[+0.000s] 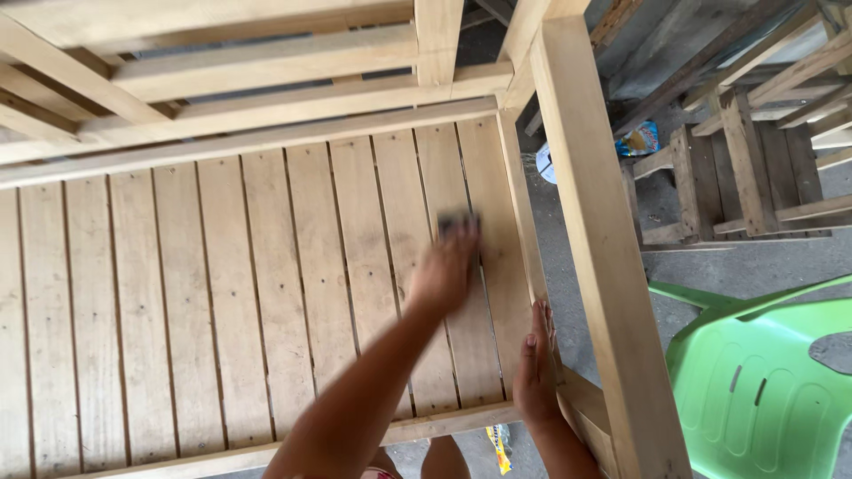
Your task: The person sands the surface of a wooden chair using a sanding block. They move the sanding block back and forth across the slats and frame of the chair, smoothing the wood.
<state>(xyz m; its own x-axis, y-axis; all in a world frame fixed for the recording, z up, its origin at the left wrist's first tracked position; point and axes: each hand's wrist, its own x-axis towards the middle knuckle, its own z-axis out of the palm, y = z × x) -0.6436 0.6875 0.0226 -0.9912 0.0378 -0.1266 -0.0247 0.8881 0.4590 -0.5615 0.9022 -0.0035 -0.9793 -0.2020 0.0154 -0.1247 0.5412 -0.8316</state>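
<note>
Fingers of the left hand (446,270) clasp a dark block (458,223) on the slats (266,293); right hand (536,364) lies flat.

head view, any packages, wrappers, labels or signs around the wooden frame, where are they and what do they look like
Blue packet: on the grey ground beyond the frame's upright post, crumpled, blue with lighter and orange patches.
Yellow wrapper: on the ground under the frame's near rail, between the two forearms, narrow strip, yellow with dark marks.
White round item: on the ground by the post, partly hidden; cannot tell if it is packaging.
No signs or screens in view.
</note>
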